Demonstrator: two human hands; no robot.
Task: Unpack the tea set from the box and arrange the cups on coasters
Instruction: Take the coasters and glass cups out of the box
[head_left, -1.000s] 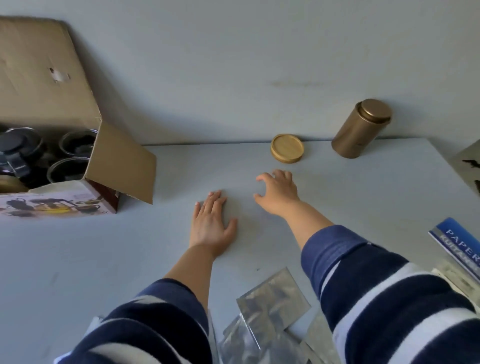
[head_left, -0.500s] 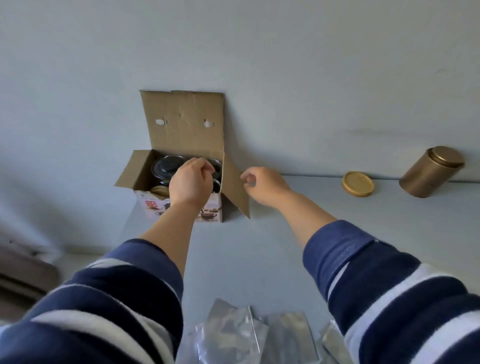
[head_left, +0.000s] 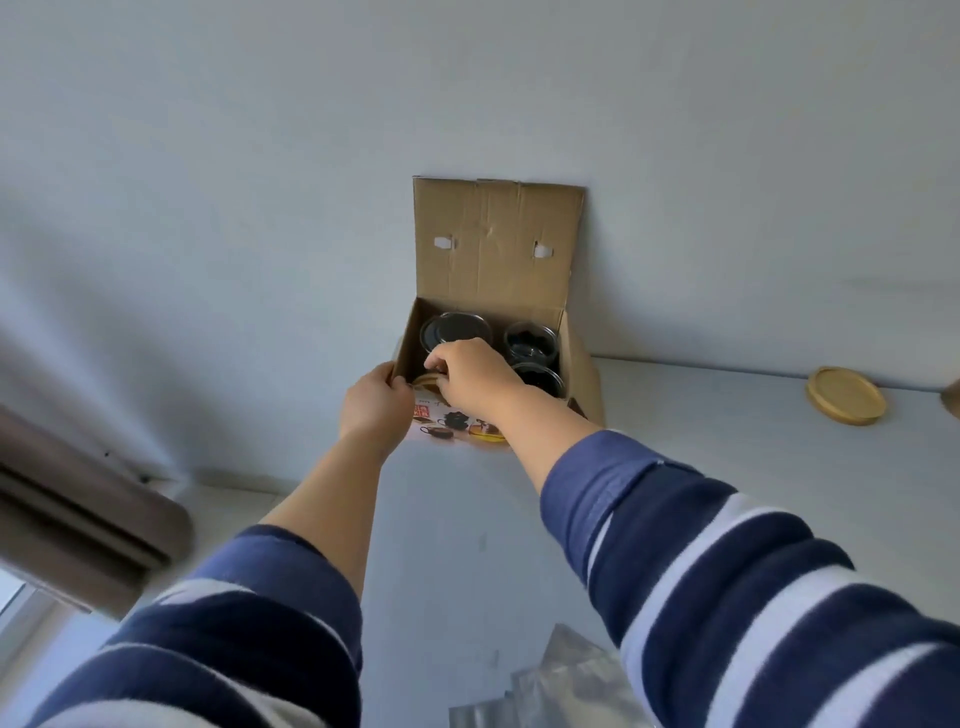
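Brown cardboard makes up the box (head_left: 524, 249), which stands open at the far left end of the worktop (head_left: 675, 441) with its lid flap leaning back on the wall. Inside it are glass cups (head_left: 531, 340) with dark insides and a bigger round glass piece (head_left: 456, 332), maybe the pot. At the front corner sits a stack of wooden coasters (head_left: 427, 380). The right hand (head_left: 470, 376) reaches into the box, and its fingers curl around the top of that stack, pinching it. The left hand (head_left: 375, 405) holds the box's front left corner, thumb over the edge, to keep the box from sliding. To do this step well, the person should probably lift the coasters straight up and slowly, so they do not knock the glass just beside them. Holding the box down helps too. One more wooden coaster (head_left: 845, 395) already lies on the worktop, well off to the right. Shiny silver bags (head_left: 561, 691) lie near the person, and they could get in the way when the cups are set out. A brown ledge (head_left: 78, 519) shows at the left.
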